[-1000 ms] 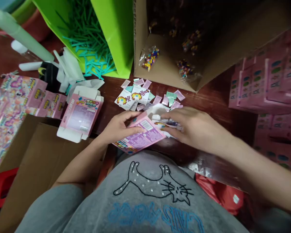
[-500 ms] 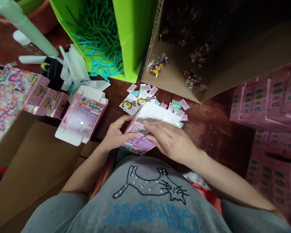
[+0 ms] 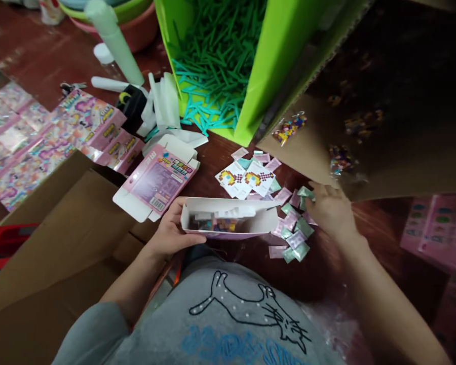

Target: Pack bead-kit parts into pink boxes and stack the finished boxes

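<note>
1. On the dark wooden table [image 3: 338, 263], close to the person's belly, the left hand [image 3: 171, 233] grips an open pink box [image 3: 228, 219] by its left end, fingers curled around it.
2. Right hand [image 3: 332, 210] rests on a heap of small pink and green packets [image 3: 294, 230] just right of the box, fingertips pinching one.
3. Picture cards [image 3: 247, 178] lie behind the box.

We sit at a small packing workshop. Stacks of pink boxes [image 3: 437, 228], cardboard cartons [image 3: 383, 152] and loose packets [image 3: 292, 228] crowd our wooden table [image 3: 41, 66].
</note>
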`<control>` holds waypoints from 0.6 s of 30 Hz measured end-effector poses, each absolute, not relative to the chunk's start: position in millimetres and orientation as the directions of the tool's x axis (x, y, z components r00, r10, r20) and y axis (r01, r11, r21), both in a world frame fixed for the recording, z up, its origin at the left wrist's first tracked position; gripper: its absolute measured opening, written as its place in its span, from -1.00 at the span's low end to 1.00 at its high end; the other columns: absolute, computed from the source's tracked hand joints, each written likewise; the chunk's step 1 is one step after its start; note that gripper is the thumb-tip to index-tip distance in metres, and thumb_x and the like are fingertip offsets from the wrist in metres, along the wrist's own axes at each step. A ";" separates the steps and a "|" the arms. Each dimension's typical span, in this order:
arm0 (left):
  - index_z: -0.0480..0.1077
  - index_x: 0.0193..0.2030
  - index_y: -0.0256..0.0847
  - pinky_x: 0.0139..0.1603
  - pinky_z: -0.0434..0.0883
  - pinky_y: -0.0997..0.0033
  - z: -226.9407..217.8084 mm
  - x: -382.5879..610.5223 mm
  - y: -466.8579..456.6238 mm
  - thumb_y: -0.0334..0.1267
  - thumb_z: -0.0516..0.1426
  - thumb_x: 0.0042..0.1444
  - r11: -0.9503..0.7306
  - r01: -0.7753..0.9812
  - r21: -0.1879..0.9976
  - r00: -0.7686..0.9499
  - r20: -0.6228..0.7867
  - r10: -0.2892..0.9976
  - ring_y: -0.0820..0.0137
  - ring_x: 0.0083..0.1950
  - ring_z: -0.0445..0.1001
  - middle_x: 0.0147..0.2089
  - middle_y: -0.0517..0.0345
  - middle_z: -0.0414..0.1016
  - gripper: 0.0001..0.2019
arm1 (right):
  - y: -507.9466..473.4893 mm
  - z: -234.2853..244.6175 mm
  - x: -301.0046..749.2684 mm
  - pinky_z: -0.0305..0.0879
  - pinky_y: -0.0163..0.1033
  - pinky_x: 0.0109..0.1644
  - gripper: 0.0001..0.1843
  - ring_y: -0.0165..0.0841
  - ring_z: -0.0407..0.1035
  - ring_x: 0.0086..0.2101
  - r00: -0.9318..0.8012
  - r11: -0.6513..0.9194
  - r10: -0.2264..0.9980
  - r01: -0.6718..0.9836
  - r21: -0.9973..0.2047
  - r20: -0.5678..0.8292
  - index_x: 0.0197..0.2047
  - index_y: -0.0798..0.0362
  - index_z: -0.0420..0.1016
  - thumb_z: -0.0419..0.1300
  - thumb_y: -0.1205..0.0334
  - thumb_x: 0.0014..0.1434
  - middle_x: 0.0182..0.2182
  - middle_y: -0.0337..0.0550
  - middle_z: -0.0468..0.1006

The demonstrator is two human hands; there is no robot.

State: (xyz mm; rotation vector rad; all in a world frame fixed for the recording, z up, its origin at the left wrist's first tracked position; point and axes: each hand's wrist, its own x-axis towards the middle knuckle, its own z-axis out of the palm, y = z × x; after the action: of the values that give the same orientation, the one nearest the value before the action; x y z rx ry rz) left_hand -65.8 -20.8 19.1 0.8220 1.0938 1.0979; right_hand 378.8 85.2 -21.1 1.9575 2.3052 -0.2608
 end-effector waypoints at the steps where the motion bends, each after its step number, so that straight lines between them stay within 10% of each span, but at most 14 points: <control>1: 0.59 0.08 -0.07 -0.09 0.70 0.24 20.9 -71.5 -23.6 -0.15 0.69 -0.16 0.281 -0.283 0.917 0.057 -0.276 0.959 0.19 -0.15 0.75 -0.09 0.09 0.76 -0.33 | 89.2 -17.7 377.5 0.55 0.30 0.15 -0.56 0.23 0.61 0.00 -0.177 0.154 0.968 0.979 -0.133 -0.178 0.21 0.06 0.66 0.12 0.17 0.41 -0.06 0.32 0.73; 5: 0.65 -0.08 -0.18 -0.14 0.76 0.14 18.1 -89.4 -28.4 0.02 0.69 -0.24 0.353 -0.317 0.881 -0.053 -0.387 0.920 0.09 -0.23 0.77 -0.22 0.00 0.78 -0.37 | 118.1 4.1 331.6 0.62 0.17 0.05 -0.64 0.04 0.61 -0.14 -0.315 0.254 0.942 0.895 -0.368 -0.117 0.08 -0.02 0.72 0.19 -0.02 0.48 -0.15 0.11 0.68; 12: 0.69 -0.03 -0.19 -0.21 0.75 0.17 3.6 -74.6 -35.5 0.09 0.64 -0.13 0.420 -0.487 0.766 0.006 -0.478 0.879 0.09 -0.32 0.77 -0.31 0.00 0.77 -0.41 | 226.3 -23.6 136.3 0.27 0.32 0.59 -0.52 0.13 0.09 0.62 -0.827 0.792 0.557 0.558 -0.249 -0.080 0.03 0.10 0.77 -0.02 0.46 0.49 0.57 0.04 0.41; 18: 0.66 0.13 -0.14 -0.10 0.73 0.23 5.2 -77.3 -50.4 -0.06 0.66 -0.09 0.335 -0.378 0.863 -0.062 -0.385 0.921 0.16 -0.17 0.77 -0.15 0.02 0.79 -0.35 | 293.2 -52.5 64.6 0.18 0.38 0.61 -0.57 0.09 0.27 0.53 -0.852 0.805 0.468 0.521 -0.283 -0.235 0.07 0.21 0.73 0.01 0.50 0.48 0.29 0.11 0.69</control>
State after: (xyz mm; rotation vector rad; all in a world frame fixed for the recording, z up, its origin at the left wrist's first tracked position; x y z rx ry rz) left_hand -77.3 -50.4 5.2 0.6008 1.1832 1.1743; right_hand 64.6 293.2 -52.5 0.7824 2.8378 -0.5112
